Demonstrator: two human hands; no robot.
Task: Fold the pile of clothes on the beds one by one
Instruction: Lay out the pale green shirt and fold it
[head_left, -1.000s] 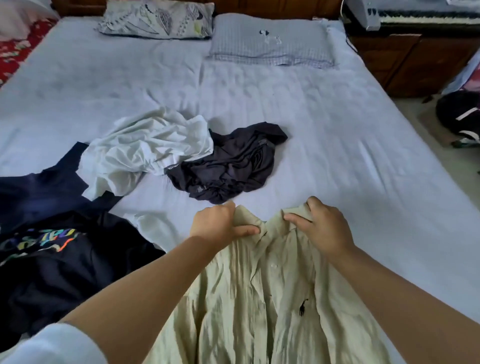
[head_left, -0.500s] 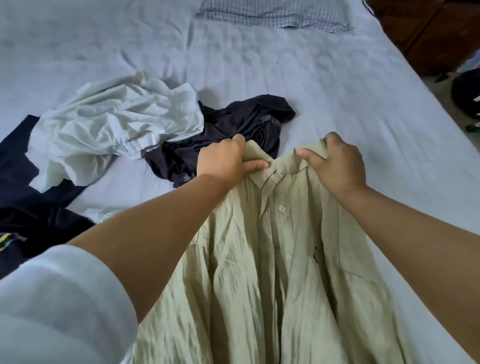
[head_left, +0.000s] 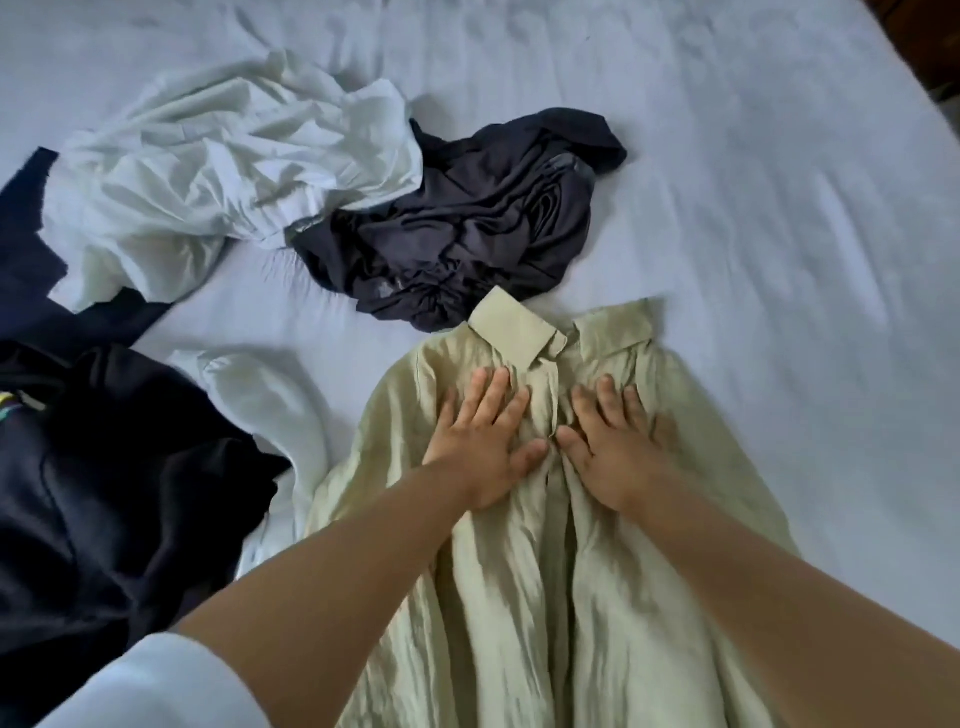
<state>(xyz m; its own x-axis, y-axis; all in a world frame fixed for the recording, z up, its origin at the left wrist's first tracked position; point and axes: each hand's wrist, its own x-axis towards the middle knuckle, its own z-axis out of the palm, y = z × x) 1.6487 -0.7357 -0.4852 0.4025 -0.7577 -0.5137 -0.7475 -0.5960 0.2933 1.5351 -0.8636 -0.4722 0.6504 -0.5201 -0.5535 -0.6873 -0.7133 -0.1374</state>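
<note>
a bedroom in a home: a wide bed (head_left: 779, 208) under a pale blue sheet fills nearly the whole view, with loose everyday laundry lying on it, a crumpled white garment (head_left: 223, 171), a dark grey one (head_left: 483, 218), navy clothes (head_left: 104, 467) and a pale green shirt (head_left: 519, 597).
</note>
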